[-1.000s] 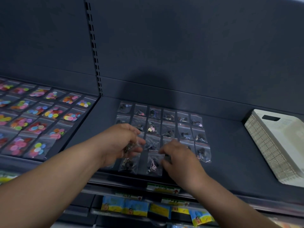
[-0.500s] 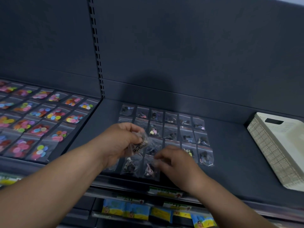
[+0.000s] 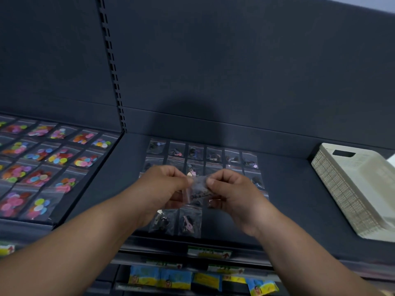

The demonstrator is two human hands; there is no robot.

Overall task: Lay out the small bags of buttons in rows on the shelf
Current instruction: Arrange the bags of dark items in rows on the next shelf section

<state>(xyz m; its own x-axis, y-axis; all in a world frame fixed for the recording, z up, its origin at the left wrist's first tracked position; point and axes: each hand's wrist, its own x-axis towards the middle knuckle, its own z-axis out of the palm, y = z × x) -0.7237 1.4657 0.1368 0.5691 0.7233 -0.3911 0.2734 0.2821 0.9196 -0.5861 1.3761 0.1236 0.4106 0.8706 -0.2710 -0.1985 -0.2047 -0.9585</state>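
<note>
Several small clear bags of dark buttons point(image 3: 213, 155) lie in rows on the dark shelf point(image 3: 288, 199). Both hands are raised above the rows and hold one small clear bag point(image 3: 198, 186) between them. My left hand point(image 3: 162, 186) pinches its left edge and my right hand point(image 3: 230, 189) pinches its right edge. Two more bags point(image 3: 177, 223) lie at the front of the grid below the hands. The hands hide the middle of the grid.
A white perforated plastic basket point(image 3: 350, 193) stands on the shelf at the right. The neighbouring shelf on the left carries rows of bags with bright coloured buttons point(image 3: 42, 167). Below the shelf edge hang yellow and blue packets point(image 3: 175, 278). A slotted upright point(image 3: 111, 67) divides the back panels.
Both hands have lifted off the rows and come together. The right hand, earlier down on the front bags, now pinches the bag that the left hand was holding.
</note>
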